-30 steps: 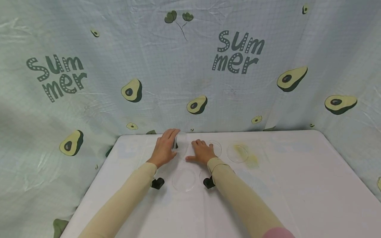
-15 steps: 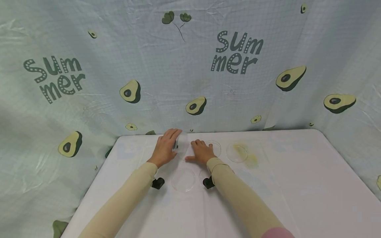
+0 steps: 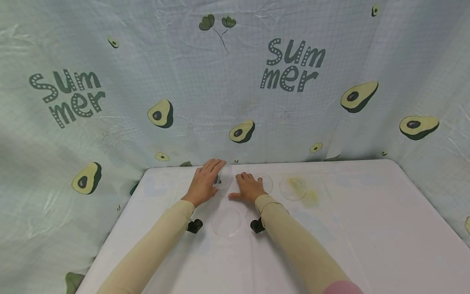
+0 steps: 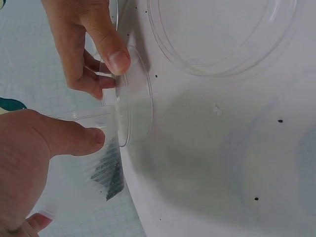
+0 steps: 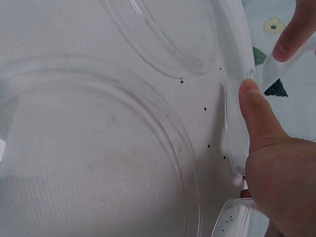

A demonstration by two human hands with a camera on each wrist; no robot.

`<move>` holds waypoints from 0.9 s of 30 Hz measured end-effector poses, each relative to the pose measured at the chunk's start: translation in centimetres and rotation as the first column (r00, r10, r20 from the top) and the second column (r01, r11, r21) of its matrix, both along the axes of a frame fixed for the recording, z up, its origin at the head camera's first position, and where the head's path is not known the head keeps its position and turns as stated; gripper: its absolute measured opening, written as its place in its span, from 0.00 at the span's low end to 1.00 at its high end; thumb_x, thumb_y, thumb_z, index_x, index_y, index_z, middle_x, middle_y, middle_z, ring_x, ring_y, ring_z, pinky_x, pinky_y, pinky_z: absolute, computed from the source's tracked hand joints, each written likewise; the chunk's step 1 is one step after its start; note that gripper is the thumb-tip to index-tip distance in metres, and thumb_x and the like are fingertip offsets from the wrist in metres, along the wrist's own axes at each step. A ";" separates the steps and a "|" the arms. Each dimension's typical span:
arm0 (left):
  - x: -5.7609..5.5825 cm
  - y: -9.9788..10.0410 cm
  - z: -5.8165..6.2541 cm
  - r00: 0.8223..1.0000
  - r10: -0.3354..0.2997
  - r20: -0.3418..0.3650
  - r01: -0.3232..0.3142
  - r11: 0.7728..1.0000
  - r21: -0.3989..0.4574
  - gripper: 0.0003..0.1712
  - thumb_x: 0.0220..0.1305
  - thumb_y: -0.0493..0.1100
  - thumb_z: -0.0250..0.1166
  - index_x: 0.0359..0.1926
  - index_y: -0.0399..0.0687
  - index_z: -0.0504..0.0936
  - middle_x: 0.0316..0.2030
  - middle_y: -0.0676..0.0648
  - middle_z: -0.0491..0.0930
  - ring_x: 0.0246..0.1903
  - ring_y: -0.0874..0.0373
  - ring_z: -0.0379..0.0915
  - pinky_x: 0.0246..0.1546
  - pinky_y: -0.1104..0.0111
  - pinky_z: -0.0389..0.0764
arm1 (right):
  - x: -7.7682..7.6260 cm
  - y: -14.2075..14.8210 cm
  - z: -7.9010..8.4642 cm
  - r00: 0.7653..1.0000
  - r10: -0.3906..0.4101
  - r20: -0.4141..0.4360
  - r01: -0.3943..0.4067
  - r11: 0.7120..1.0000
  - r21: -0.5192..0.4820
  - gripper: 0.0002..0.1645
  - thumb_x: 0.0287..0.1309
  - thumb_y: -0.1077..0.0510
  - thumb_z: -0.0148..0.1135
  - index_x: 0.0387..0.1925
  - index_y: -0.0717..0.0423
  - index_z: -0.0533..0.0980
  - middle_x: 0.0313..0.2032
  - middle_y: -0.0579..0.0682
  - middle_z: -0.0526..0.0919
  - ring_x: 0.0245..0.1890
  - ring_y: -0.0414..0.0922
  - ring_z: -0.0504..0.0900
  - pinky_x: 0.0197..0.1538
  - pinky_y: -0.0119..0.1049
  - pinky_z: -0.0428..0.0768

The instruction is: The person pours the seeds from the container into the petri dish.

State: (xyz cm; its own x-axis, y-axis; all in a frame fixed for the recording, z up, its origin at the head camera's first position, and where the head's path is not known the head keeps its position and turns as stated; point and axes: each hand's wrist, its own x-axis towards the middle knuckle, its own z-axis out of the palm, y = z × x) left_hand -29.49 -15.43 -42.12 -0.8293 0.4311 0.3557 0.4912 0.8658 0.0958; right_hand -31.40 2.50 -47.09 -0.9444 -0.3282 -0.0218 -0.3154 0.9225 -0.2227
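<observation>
White table (image 3: 367, 232) across the lower frame, pale avocado-print sheeting (image 3: 205, 77) above, left hand (image 3: 201, 184) gripping a clear container (image 4: 71, 182) of dark grains (image 4: 111, 173) below mid-frame, right hand (image 3: 249, 189) just beside, holding a clear dish (image 4: 138, 106).

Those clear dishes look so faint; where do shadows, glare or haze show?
Head view: soft shadows beside the sleeves, clear dishes showing mainly as thin rims; left wrist view: a broad, soft shadow across the table; right wrist view: bright glints along the upper dish, the large dish slightly hazy.
</observation>
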 end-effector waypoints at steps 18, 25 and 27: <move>-0.1 0.3 0.2 1.000 -0.015 -0.018 0.013 0.998 -0.063 0.53 0.42 0.34 0.79 0.69 0.54 0.64 0.67 0.49 0.66 0.69 0.51 0.59 0.60 0.47 0.70 | -0.1 0.0 0.0 1.000 -0.002 0.014 0.002 1.000 -0.002 0.52 0.49 0.27 0.63 0.67 0.52 0.64 0.65 0.53 0.69 0.66 0.52 0.67 0.65 0.65 0.64; -0.1 0.4 0.2 0.999 -0.017 -0.035 0.014 0.996 -0.085 0.53 0.41 0.34 0.79 0.69 0.55 0.64 0.66 0.49 0.67 0.68 0.51 0.59 0.59 0.47 0.71 | -0.2 0.0 -0.1 1.000 -0.002 0.004 0.003 1.000 -0.007 0.51 0.48 0.27 0.63 0.66 0.52 0.65 0.64 0.53 0.70 0.65 0.52 0.68 0.64 0.64 0.65; -0.2 0.4 0.1 0.999 -0.018 -0.037 0.014 0.996 -0.092 0.52 0.42 0.33 0.78 0.69 0.55 0.64 0.66 0.49 0.67 0.68 0.51 0.59 0.59 0.48 0.72 | -0.1 0.0 -0.1 1.000 -0.002 0.003 0.003 1.000 -0.006 0.51 0.48 0.27 0.63 0.66 0.52 0.65 0.64 0.53 0.70 0.65 0.52 0.68 0.64 0.64 0.65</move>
